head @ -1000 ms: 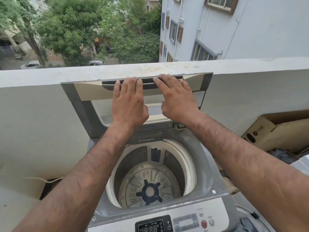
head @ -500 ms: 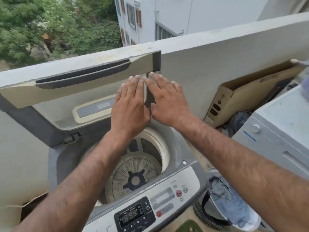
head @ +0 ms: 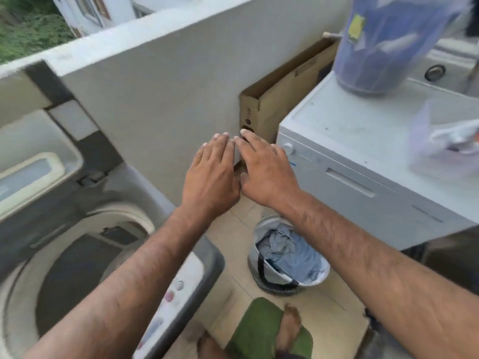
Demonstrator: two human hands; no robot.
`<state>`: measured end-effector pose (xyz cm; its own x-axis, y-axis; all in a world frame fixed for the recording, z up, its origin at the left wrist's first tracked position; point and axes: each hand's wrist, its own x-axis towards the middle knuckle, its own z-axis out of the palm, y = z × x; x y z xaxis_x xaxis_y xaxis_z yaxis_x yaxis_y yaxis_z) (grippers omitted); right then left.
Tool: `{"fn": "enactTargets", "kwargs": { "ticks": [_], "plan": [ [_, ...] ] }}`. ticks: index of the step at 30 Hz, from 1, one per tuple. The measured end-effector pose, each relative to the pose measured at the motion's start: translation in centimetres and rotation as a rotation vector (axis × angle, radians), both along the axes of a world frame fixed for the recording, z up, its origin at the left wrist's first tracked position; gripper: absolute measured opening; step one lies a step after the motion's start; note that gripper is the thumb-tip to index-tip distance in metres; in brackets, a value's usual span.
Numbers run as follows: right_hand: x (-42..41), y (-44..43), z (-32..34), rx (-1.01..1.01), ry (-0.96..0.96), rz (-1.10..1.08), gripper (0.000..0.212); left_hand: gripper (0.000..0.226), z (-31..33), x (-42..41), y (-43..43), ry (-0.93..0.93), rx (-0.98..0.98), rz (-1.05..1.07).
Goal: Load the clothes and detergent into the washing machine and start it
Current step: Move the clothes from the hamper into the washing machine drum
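Note:
The top-loading washing machine (head: 204,265) stands at the lower left with its lid (head: 39,151) raised against the balcony wall and its drum (head: 77,275) bare inside. A white bucket (head: 261,270) of blue clothes (head: 293,252) sits on the floor to the machine's right. My left hand (head: 211,174) and my right hand (head: 264,169) hover side by side, fingers flat and spread, in front of the wall and above the bucket, holding nothing. A blue container (head: 383,40) stands on the white appliance at the upper right; its contents are blurred.
A white appliance (head: 363,161) fills the right side, with a crumpled plastic bag (head: 445,146) on top. A flat cardboard box (head: 282,99) leans between it and the balcony wall (head: 160,94). A green mat (head: 259,332) lies on the tiled floor under my feet.
Both hands left the lid, which stays up, and moved right together with my view; the bucket of clothes and white appliance came into sight.

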<state>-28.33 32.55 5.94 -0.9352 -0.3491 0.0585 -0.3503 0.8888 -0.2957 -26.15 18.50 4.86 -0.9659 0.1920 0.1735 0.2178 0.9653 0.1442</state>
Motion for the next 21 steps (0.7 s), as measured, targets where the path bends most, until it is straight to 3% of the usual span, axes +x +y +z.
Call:
{"fn": "enactTargets", "kwargs": {
  "ticks": [8, 10, 21],
  "plan": [
    [0.3, 14.3, -7.8, 0.018, -0.210, -0.092, 0.083, 0.085, -7.7, -1.2, 14.1, -0.201, -0.014, -0.141],
    [0.6, 16.8, -10.5, 0.033, -0.294, -0.103, 0.082, 0.075, -10.6, -1.1, 16.8, -0.281, -0.026, -0.154],
    [5.6, 22.1, -27.2, 0.054, -0.695, -0.224, 0.082, 0.086, -26.2, 1.6, 21.7, -0.786, -0.066, -0.272]
  ]
}}
